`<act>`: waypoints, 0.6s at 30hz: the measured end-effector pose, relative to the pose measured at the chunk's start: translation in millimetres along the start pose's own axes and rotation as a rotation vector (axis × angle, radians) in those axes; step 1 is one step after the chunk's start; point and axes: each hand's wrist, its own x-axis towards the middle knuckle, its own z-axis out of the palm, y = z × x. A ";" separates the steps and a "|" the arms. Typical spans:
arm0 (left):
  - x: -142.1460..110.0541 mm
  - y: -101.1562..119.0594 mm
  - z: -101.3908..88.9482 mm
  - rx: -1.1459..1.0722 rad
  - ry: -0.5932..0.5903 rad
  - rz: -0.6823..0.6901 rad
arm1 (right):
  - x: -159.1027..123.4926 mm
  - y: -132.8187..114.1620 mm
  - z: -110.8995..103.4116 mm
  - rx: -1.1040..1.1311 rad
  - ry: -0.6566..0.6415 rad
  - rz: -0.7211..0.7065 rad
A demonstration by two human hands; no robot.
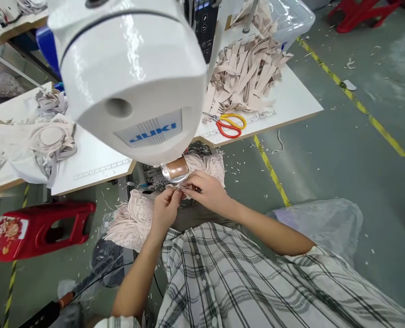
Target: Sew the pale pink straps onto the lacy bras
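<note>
A white JUKI sewing machine head (130, 77) fills the upper middle of the view. Under its copper-coloured end (176, 169) both hands meet. My left hand (164, 210) pinches the edge of a pale pink lace garment (130, 221) that hangs down to the left. My right hand (205, 189) is closed in a pinch on the same piece, right beside the left fingers. More lace (207, 164) lies behind the right hand. What sits between the fingertips is too small to see clearly.
A white table (291, 98) carries a heap of beige fabric strips (246, 73) and red-and-yellow scissors (228, 124). Folded pieces (48, 139) lie on the left table. A red plastic stool (38, 228) lies on the floor at left, a clear plastic bag (322, 221) at right.
</note>
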 end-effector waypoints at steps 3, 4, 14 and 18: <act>7.6 1.7 2.8 0.018 0.037 0.006 | -4.1 3.1 8.7 -0.017 0.040 -0.037; 10.5 1.8 3.2 0.013 0.040 -0.007 | -5.1 6.6 9.1 -0.032 0.021 -0.082; 12.2 -6.4 -5.3 -0.152 0.005 -0.059 | 81.3 112.4 -140.3 -0.765 0.128 0.196; 6.8 1.9 3.6 -0.239 -0.042 -0.084 | 105.6 124.4 -155.1 -0.929 -0.107 0.132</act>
